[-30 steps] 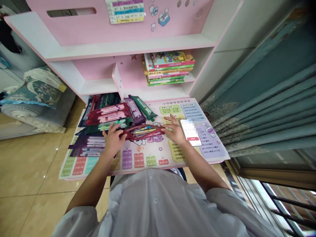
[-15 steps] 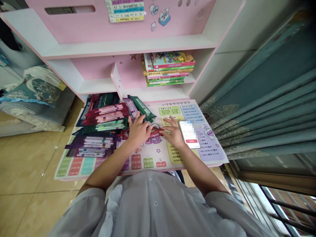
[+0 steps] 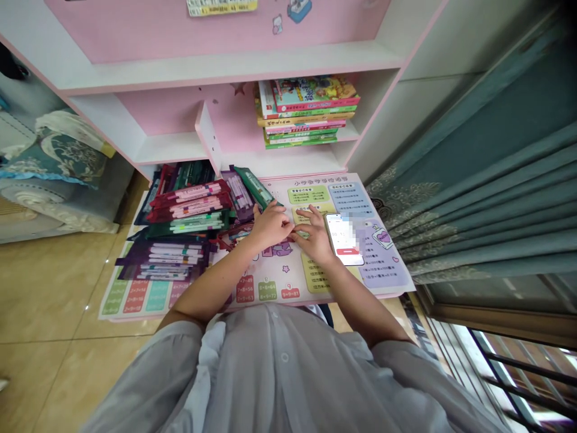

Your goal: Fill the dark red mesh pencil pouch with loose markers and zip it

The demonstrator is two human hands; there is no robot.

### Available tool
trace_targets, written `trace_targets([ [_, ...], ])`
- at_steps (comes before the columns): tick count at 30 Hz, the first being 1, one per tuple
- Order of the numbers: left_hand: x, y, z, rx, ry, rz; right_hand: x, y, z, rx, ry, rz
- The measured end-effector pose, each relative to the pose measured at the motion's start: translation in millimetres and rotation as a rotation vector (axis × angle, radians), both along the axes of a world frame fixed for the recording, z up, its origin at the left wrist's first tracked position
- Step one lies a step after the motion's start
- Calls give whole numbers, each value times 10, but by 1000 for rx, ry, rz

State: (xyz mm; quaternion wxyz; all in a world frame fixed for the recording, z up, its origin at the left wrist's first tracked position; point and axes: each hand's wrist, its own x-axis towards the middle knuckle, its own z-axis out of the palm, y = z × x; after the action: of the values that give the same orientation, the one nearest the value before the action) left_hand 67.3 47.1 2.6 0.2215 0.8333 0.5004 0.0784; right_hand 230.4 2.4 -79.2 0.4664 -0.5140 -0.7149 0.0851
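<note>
Red pencil pouch lies just left of the left grip, partly hidden by that hand, on a multiplication desk mat printed "9×9=81". That grip and the right grip curl inward, fingertips almost meeting; whether they have hold of anything, I cannot tell. Packs of pens, stacked flat, seem kept within reach beyond the left grip; a phone, its screen blurred, lies just beside the right grip.
</note>
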Motion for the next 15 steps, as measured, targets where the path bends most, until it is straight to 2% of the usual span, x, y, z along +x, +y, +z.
trace_targets([
  [7, -15, 6, 57, -77, -82, -22, 5, -3, -12, 10, -3, -5],
  [15, -4, -20, 33, -60, -127, 95, 12, -6, 7, -43, 14, -6],
])
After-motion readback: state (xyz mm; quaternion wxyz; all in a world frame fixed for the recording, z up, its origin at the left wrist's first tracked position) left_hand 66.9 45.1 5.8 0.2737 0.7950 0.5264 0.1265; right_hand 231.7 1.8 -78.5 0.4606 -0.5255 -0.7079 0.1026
